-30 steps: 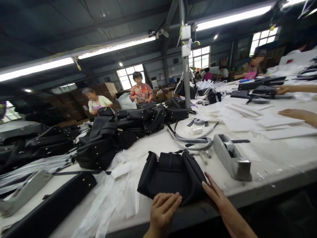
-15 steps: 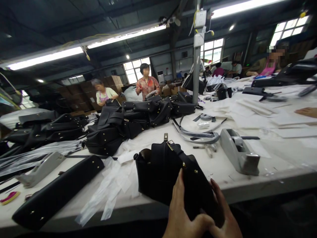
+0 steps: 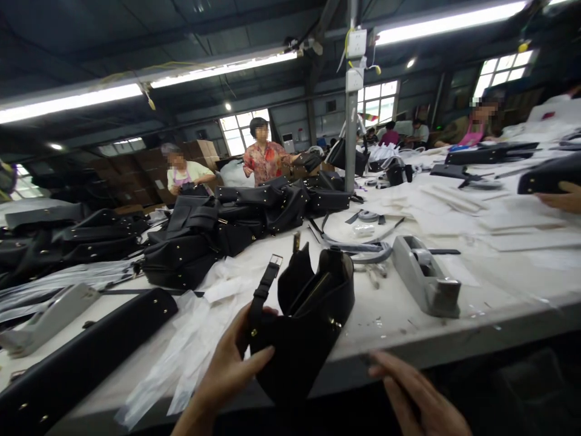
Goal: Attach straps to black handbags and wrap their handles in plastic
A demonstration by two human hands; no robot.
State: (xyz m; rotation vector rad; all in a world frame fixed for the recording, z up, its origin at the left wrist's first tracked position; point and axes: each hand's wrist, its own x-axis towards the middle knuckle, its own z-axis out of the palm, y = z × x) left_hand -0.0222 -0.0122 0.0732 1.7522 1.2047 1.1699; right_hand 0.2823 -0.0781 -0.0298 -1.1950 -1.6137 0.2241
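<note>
A black handbag with gold studs stands tilted at the table's front edge, its top gaping. My left hand grips its left side, thumb on the near panel and fingers behind. Above that hand a short black strap with a gold buckle sticks up. My right hand is apart from the bag, lower right, its fingers stretched out and slightly blurred, with nothing seen in it. Part of the bag's lower end is lost in the dark below the table edge.
A grey tape dispenser stands right of the bag, near wrapped straps. Left lie clear plastic strips, another black bag and a second dispenser. Black bags are piled behind. A co-worker's hand touches a bag at right.
The bag has turned, and its opening now shows. My left hand has shifted to its left side; my right hand has come off it. At far right a co-worker's hand now has a black bag.
</note>
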